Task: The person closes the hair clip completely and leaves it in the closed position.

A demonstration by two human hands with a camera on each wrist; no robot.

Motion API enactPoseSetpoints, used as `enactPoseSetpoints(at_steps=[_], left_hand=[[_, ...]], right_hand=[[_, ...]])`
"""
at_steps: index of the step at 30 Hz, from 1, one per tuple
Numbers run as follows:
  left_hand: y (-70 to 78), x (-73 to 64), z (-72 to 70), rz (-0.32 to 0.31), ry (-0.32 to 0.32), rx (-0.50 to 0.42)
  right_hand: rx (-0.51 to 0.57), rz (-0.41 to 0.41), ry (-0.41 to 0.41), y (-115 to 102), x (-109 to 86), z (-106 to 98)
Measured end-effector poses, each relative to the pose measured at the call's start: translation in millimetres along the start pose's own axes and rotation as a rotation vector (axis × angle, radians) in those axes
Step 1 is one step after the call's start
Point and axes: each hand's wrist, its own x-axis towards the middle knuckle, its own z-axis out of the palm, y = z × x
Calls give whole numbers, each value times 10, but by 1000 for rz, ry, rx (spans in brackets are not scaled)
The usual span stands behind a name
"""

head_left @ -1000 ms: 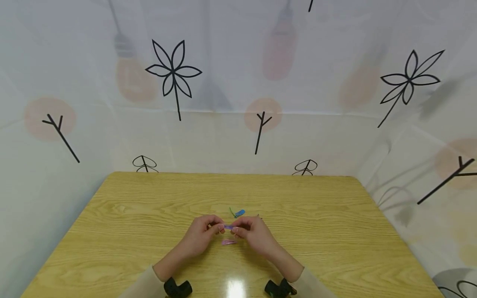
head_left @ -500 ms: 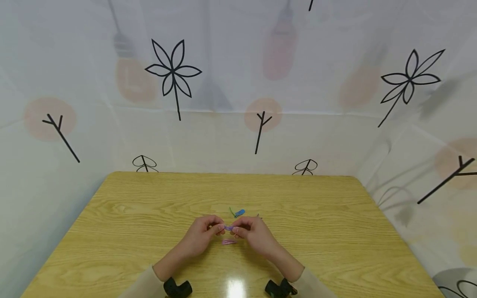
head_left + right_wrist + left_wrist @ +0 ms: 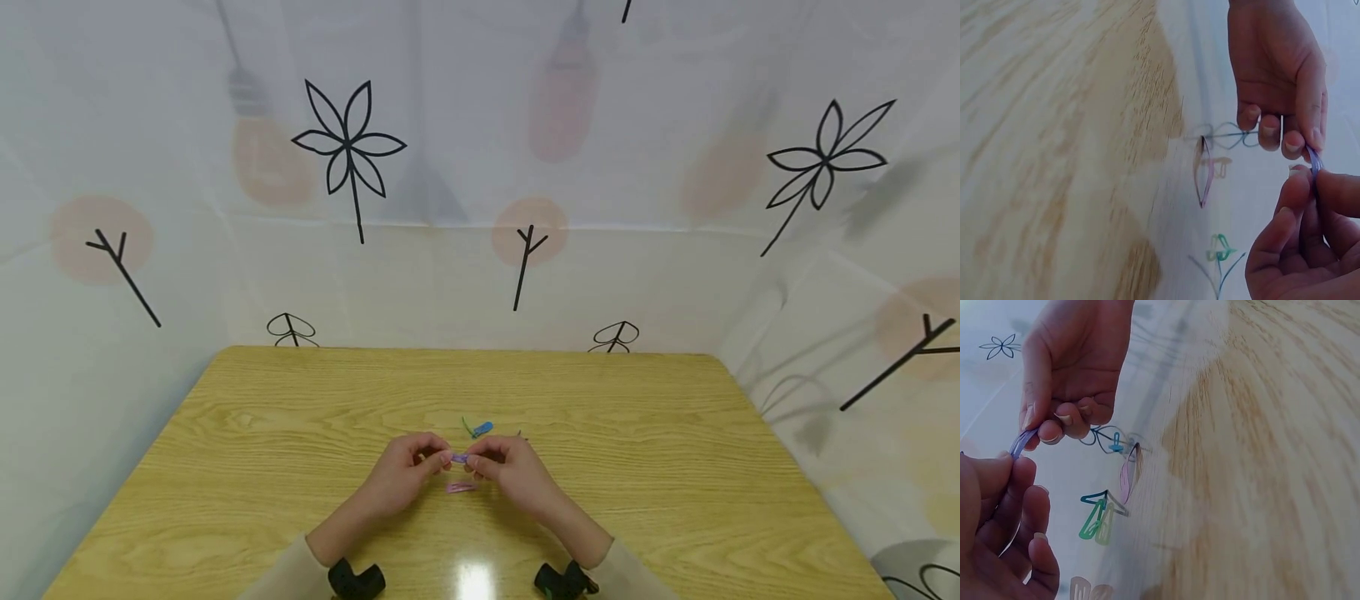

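Observation:
Between both hands, just above the table, is a small purple snap hair clip [image 3: 460, 457]. My left hand [image 3: 405, 473] pinches one end with thumb and forefinger. The thumb and forefinger of my right hand [image 3: 516, 477] pinch the other end. In the left wrist view the purple clip [image 3: 1021, 444] spans the short gap between the fingertips, its ends covered by them. A pink hair clip [image 3: 461, 487] lies on the table just nearer than the hands. Beyond them lies a blue hair clip [image 3: 483, 428].
Beside the blue clip is a thin green piece [image 3: 467, 428]. Part of a small dark item [image 3: 522, 437] shows behind the right hand. The wooden table [image 3: 480, 379] meets a patterned cloth backdrop [image 3: 450, 283]. Black wrist mounts [image 3: 357, 579] sit at both wrists.
The purple clip looked slightly bent half a second ago and looks straighter now. Both hands stay in nearly the same place, and the clips on the table have not moved.

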Motion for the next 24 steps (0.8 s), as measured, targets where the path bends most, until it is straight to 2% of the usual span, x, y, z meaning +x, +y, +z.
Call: enactPoseSetpoints(at_steps=[10,15,16,18,22,24], left_hand=[[-13,0,14,-22,22,7],[203,-49,-12,-23,27,23],[206,-48,-14,-23,27,29],[171,-46,-18,-11,27,23],[-48,3,-2,6,14,47],[-75,7,-5,24,6,58]], right_hand=[[-22,14,17,10,0,-16],[-37,21,33,-20,-5,-15],[-45,21,36,-23,-5,-14],[-67,18,42,-22,0,-13],[-133,10,57,-5,14,-11],[-155,3,61,4,19,-10]])
